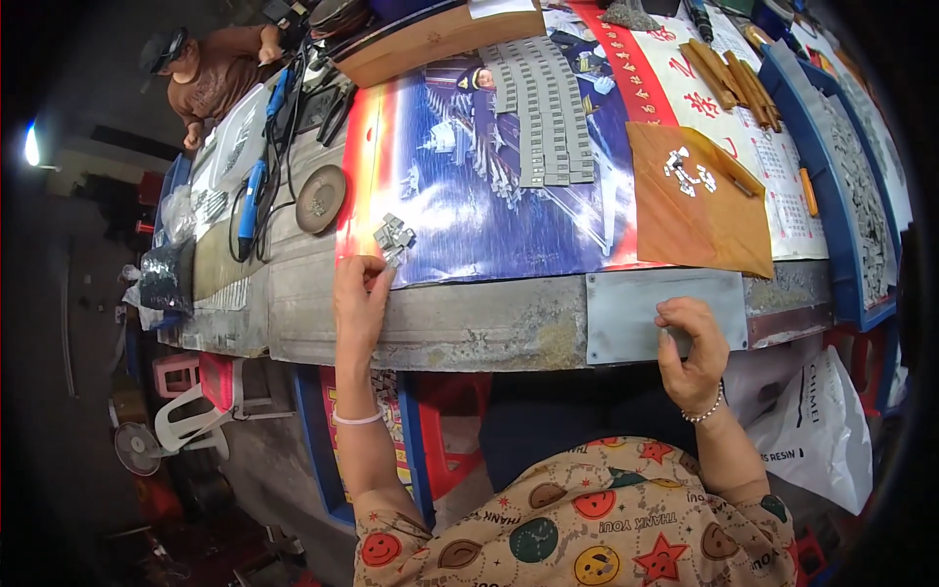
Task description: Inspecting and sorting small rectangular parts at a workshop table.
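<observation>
My left hand (360,298) rests on the worn bench edge, fingertips pinched at a small heap of grey metal parts (393,238) on the blue printed sheet (489,210). My right hand (691,347) lies on a grey metal plate (636,308) at the bench's front edge, fingers curled around something small that I cannot make out. Rows of grey parts (546,112) are laid out in neat strips further back on the sheet. A brown paper piece (699,220) carries a few white parts (688,172).
A blue tray (843,201) of grey pieces lines the right side. Wooden sticks (734,78) lie at the back right. A round metal dish (320,199), blue tools with cables (252,191) and plastic bags sit left. Another person (210,73) works at the far left end.
</observation>
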A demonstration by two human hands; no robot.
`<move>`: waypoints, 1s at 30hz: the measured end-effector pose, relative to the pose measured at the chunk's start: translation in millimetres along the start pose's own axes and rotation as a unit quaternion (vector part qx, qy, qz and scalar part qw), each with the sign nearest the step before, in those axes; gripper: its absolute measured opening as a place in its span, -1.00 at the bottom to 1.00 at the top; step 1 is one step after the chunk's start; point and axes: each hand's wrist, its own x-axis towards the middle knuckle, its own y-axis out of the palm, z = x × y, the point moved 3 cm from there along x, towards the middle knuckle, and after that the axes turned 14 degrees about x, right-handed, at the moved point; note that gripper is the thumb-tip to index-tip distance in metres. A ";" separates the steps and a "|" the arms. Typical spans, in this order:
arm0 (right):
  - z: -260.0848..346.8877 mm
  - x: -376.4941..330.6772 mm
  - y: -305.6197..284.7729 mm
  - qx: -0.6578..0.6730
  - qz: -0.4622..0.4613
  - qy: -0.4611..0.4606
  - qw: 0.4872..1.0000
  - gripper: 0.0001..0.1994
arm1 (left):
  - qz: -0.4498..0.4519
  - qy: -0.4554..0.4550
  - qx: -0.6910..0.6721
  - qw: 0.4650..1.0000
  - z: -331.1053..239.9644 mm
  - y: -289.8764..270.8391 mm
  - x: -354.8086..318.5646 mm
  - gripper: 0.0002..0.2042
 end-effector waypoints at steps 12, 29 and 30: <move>0.4 1.0 2.9 -0.019 0.010 -0.024 0.999 -0.73 | 0.020 -0.048 -0.039 0.998 -7.1 0.1 -1.3 -0.85; 28.8 -13.4 14.9 0.195 0.035 0.234 0.952 -0.86 | 0.258 -0.147 -0.490 0.819 -170.9 3.7 -128.5 -0.89; 32.1 -14.8 16.4 0.222 0.068 0.282 0.931 -0.84 | 0.265 -0.143 -0.494 0.816 -176.9 7.3 -132.6 -0.89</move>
